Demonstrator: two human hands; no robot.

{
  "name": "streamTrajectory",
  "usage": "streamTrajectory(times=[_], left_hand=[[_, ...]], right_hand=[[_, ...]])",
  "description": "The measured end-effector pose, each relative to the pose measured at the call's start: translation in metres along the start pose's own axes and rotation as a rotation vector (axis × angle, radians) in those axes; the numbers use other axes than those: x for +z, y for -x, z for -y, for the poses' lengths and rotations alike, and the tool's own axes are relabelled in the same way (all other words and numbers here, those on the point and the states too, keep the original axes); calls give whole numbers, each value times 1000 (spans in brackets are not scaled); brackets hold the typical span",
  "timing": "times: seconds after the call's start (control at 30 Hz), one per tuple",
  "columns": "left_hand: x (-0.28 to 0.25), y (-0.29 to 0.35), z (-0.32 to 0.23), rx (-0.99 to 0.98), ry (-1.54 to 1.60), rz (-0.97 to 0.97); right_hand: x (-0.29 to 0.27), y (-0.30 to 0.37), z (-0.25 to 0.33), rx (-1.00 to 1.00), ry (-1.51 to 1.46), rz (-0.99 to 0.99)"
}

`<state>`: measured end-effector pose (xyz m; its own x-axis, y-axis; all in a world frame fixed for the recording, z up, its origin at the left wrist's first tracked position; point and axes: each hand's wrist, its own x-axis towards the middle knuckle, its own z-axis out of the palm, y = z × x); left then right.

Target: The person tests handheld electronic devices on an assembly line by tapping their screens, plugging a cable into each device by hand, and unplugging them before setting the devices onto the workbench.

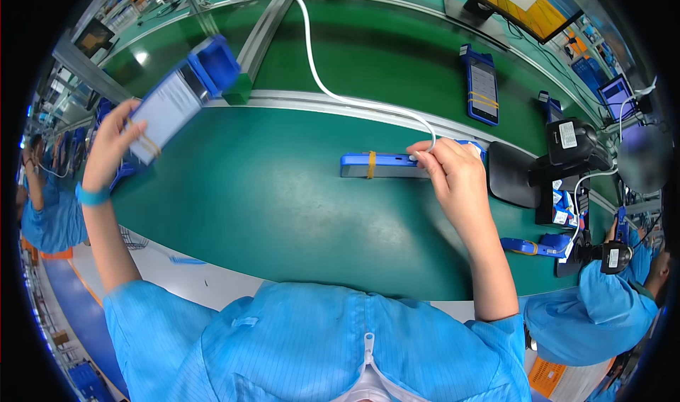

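My left hand [113,143] grips a blue handheld terminal [166,108] with a pale screen and a yellow band round its lower end, raised over the left side of the table. A second blue terminal [386,162], also banded in yellow, stands on its long edge on the green mat. At its upward-facing side, my right hand [453,168] pinches the plug end of a white cable [312,55]. My fingers partly cover the plug, so I cannot tell how far it sits in the port.
Beyond the aluminium rail [283,99], a banded terminal [482,87] lies on the green conveyor surface [375,48]. On the right are a black scanner on a stand [570,143] and another blue terminal [531,246] with a cable. People in blue work at both sides.
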<state>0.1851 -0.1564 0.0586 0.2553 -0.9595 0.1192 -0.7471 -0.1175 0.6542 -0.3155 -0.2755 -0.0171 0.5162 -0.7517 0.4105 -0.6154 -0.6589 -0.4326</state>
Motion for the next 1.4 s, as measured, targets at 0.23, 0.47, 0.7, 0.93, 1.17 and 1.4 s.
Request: streamTrajectory(times=[0.23, 0.47, 0.7, 0.93, 1.17, 1.4], left_hand=[[-14, -169, 190, -328, 444, -205], [100, -296, 237, -632, 805, -373], [92, -307, 235, -403, -204, -646], [210, -263, -38, 572, -102, -326], [381, -217, -203, 877, -154, 48], [428, -218, -238, 1076, -374, -26]], right_hand=[[4, -8, 11, -205, 157, -74], [22, -1, -8, -168, 39, -134], [41, 17, -12, -100, -2, -202], [44, 19, -16, -124, 34, -256], [43, 26, -15, -185, -17, -231], [44, 27, -15, -187, -41, -190]])
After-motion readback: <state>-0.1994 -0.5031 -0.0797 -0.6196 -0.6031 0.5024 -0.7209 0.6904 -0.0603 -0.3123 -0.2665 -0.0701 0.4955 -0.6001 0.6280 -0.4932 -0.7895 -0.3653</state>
